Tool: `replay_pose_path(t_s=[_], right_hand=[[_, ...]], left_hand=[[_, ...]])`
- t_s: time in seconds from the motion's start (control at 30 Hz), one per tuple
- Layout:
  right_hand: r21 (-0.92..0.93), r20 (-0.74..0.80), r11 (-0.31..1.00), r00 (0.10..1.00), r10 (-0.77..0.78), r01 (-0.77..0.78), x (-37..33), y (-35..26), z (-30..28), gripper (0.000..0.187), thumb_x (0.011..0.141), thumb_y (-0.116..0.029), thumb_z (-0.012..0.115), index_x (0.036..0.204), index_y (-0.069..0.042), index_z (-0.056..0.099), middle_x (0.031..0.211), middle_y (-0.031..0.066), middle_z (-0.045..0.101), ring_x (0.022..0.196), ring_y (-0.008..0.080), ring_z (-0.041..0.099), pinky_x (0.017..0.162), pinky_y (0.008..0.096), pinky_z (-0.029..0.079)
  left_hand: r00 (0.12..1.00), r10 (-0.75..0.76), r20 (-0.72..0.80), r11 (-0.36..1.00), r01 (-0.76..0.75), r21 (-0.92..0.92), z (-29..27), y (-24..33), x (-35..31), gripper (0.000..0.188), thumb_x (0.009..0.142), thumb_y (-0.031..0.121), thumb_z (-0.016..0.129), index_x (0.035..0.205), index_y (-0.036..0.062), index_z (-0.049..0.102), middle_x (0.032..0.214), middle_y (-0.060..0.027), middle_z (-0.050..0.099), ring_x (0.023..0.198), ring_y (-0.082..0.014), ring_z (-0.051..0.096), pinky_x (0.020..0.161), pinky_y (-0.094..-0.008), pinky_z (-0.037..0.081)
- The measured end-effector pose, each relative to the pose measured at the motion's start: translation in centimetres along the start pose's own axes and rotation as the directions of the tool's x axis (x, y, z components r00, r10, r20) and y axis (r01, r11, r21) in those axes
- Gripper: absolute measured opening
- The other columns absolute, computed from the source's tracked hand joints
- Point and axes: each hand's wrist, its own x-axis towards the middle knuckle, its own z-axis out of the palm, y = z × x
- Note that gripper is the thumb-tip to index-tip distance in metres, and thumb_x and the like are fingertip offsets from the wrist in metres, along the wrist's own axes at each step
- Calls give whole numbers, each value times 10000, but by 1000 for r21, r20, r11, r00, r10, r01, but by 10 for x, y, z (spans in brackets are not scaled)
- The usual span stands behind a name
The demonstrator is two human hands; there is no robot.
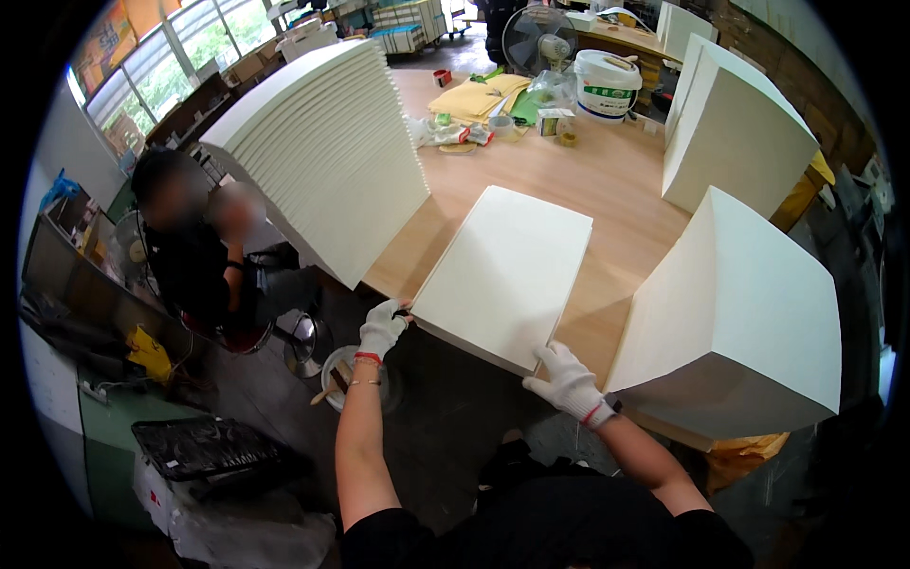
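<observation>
A low stack of white paper sheets (507,270) lies at the front edge of the wooden table (607,175). My left hand (383,329), in a white knit glove with a red cuff and bare fingertips, grips its near left corner. At the near right corner, my right hand (569,379), gloved the same way, holds the edge with its fingers against the side. The stack's underside is hidden. To the left rises a tall white stack with ridged layers (332,156). A tall, smooth-sided white stack (725,313) stands close to my right hand.
Another tall white stack (739,128) stands farther back right. Yellow packets (479,98), tape rolls and a white bucket (607,85) sit at the table's far side, before a fan (538,40). A person (204,237) sits at left. A pail (355,379) stands below my left forearm.
</observation>
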Motion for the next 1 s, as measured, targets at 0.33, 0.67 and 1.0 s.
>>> replay_pose_path(t_s=[0.33,0.67,1.0], right_hand=[[144,-699,800,632,-335,582,-171,-3,-251,200,927,-87,641,1090,25,671,889,125,692,792,174,669,698,306,546],[222,-906,834,208,368,-505,-288,93,-330,167,946,-154,617,998,0,652,843,83,637,746,253,623,707,376,500],[-409,-882,891,336,-331,-198,-254,73,-370,241,877,-222,706,767,-32,607,655,117,485,632,284,514,621,402,434]], left_hand=[[933,282,-225,920,-330,-214,-41,231,61,285,900,1,643,1182,-39,628,1150,-153,691,1048,-254,673,943,-324,510],[-98,988,120,-43,-917,-396,28,595,-27,346,767,74,780,1090,67,657,1092,-87,696,1037,-285,667,837,-383,553],[-24,854,520,157,-941,-300,127,666,-63,135,841,143,667,902,50,590,948,-110,649,892,-321,640,755,-417,524]])
